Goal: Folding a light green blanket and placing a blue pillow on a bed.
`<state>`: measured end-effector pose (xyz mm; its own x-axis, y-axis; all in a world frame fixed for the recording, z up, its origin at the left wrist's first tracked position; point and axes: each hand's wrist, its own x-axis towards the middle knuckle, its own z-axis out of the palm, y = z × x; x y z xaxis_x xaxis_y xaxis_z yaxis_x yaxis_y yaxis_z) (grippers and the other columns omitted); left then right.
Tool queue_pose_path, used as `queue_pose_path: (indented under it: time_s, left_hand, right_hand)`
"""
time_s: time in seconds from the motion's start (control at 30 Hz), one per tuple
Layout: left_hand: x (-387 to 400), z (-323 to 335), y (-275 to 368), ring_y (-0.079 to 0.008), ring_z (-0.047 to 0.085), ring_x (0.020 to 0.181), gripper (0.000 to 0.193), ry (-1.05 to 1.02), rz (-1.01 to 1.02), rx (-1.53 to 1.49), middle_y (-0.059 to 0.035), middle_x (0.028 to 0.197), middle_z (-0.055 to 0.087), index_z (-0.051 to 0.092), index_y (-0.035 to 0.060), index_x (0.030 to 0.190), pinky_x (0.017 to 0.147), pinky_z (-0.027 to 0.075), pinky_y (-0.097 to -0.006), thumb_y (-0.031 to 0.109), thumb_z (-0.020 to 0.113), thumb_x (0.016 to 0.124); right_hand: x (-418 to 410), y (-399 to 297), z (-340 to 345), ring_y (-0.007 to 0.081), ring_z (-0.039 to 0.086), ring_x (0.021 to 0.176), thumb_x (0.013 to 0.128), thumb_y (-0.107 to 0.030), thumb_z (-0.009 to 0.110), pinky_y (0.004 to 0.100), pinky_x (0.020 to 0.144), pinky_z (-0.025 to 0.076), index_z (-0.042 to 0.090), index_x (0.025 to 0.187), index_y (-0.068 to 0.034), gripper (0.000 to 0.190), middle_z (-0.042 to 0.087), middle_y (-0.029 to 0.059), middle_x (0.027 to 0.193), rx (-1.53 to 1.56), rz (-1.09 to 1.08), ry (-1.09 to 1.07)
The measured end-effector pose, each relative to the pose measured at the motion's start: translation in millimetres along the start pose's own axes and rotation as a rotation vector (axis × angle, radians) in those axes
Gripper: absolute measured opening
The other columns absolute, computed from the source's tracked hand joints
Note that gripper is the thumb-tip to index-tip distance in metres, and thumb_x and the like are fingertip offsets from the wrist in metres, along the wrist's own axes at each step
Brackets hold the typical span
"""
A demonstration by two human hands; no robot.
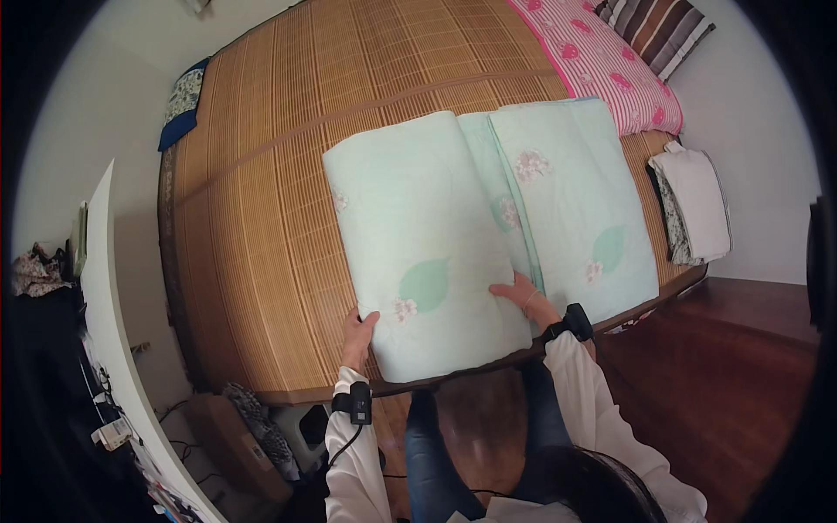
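A pale green quilt [444, 229] with leaf and flower prints lies folded on a bed's bamboo mat [281, 216]. Its left part is a thick fold, and its right part lies flatter with a gap between them. My left hand [359, 333] is at the left edge of the thick fold near the bed's front, thumb on top and the other fingers partly hidden at the side. My right hand [523, 295] rests at the right edge of that same fold, thumb on the cloth, its fingers partly hidden in the gap. Whether either hand grips the cloth is unclear.
A pink striped pillow [608, 72] and a striped cushion [660, 29] lie at the upper right. Folded cloths [696, 202] sit at the bed's right edge. At the far left is a blue patterned pillow [183, 104]. A cardboard box [235, 448] and a white panel [124, 314] stand left.
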<state>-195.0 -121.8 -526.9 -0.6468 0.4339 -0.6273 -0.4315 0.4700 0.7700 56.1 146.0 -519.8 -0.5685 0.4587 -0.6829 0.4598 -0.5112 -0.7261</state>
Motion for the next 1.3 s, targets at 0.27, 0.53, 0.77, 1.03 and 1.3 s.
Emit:
queue_pose_path:
  time_s: [0.27,0.53,0.77,1.03,1.3]
  left_hand:
    - [-12,-28,20,-0.0137,0.06,0.068,0.014,0.006,0.111,-0.166,-0.0063,0.084,0.065,0.061,-0.001,0.094,0.064,0.049,-0.0255,0.0,0.055,0.082]
    - [-48,-16,15,-0.0293,0.053,0.106,0.044,0.402,0.301,0.795,-0.0185,0.12,0.053,0.046,-0.0053,0.122,0.089,0.042,-0.0381,0.022,0.054,0.089]
    - [-106,-54,130,-0.0233,0.048,0.114,0.079,-0.18,0.185,-0.217,-0.0125,0.132,0.042,0.029,0.0035,0.139,0.094,0.04,-0.0362,0.062,0.041,0.088]
    - [-128,-213,164,-0.0242,0.047,0.116,0.058,0.246,0.256,0.109,-0.0168,0.125,0.048,0.035,-0.0049,0.133,0.097,0.037,-0.0346,0.016,0.063,0.086]
    - [-72,-250,50,-0.0415,0.041,0.118,0.062,0.455,0.335,1.003,-0.0267,0.126,0.041,0.035,-0.0071,0.131,0.1,0.033,-0.0421,0.015,0.064,0.081]
  right_hand:
    - [-5,6,16,0.023,0.059,0.098,0.074,-0.02,0.072,0.0343,0.083,0.048,0.052,0.121,0.004,0.056,0.062,0.0123,0.109,0.138,0.2,-0.042]
    - [-19,-33,60,0.0249,0.06,0.096,0.077,-0.022,0.066,0.0349,0.084,0.047,0.053,0.117,0.002,0.049,0.062,0.0158,0.107,0.035,-0.182,-0.157]
    - [-34,-98,248,0.0393,0.046,0.115,0.077,-0.009,0.057,0.0395,0.099,0.036,0.041,0.126,0.005,0.053,0.046,0.0274,0.124,-0.376,-0.847,-0.301]
    - [-38,-92,469,0.0386,0.052,0.107,0.079,-0.01,0.058,0.0395,0.092,0.043,0.014,0.144,-0.004,0.079,0.043,0.0253,0.128,-0.259,-0.778,-0.694]
    - [44,-28,421,0.0259,0.061,0.079,0.085,-0.014,0.059,0.0355,0.069,0.049,0.062,0.094,-0.003,0.014,0.063,0.0126,0.087,-0.242,-0.637,-0.223]
